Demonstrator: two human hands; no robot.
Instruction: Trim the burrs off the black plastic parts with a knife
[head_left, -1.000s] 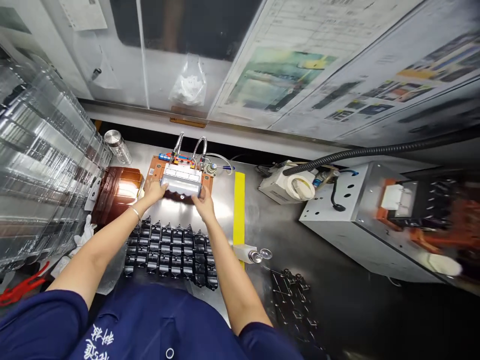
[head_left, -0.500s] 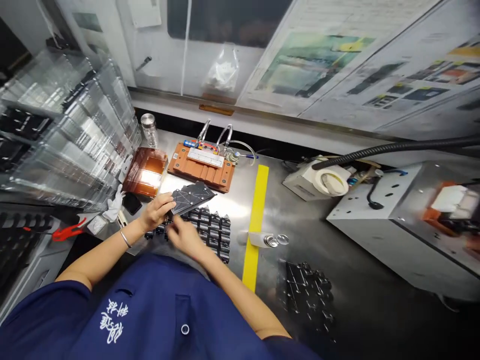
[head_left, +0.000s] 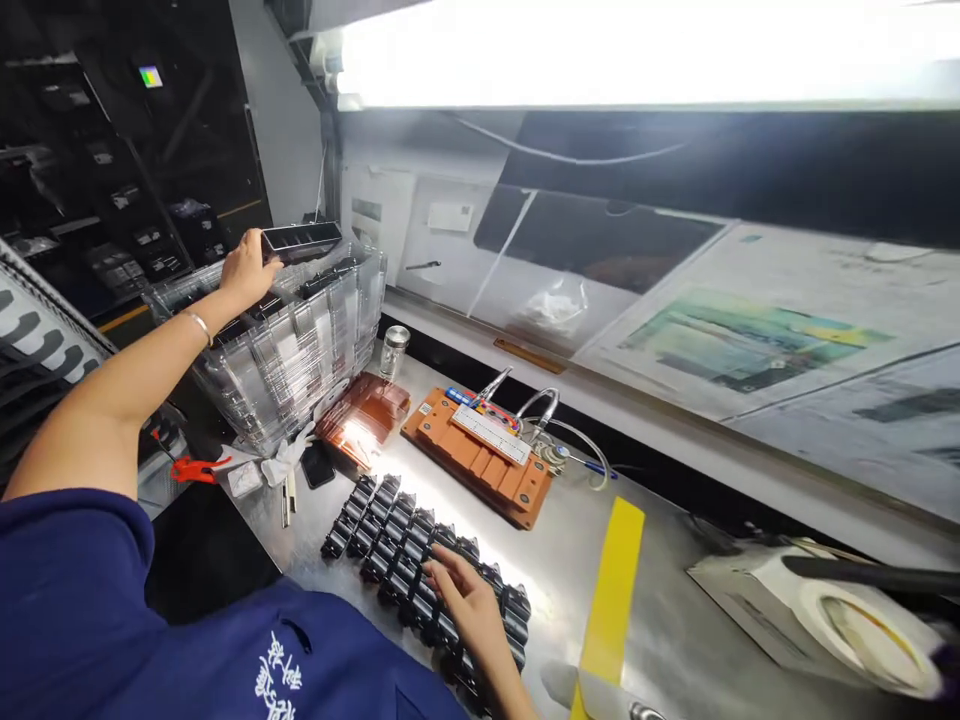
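My left hand (head_left: 244, 268) is raised to the top of a tall stack of clear plastic trays (head_left: 292, 340) on the left and grips a dark tray (head_left: 304, 240) at its near end. My right hand (head_left: 461, 595) lies flat, fingers spread, on several rows of small black parts (head_left: 397, 555) set out on the metal bench close to my body. Behind those parts sits an orange fixture (head_left: 480, 460) with a white strip and two bent metal tubes on it.
A brown translucent block (head_left: 364, 420) and a small metal jar (head_left: 394, 350) stand by the tray stack. A yellow tape stripe (head_left: 611, 600) runs across the bench. A white tape roll (head_left: 847, 625) is at the right. Red-handled cutters (head_left: 191, 468) lie at the left.
My left hand has lifted the dark tray from above the black parts up to the top of the clear stack. My right hand has dropped onto the black parts. My view swung left and upward.
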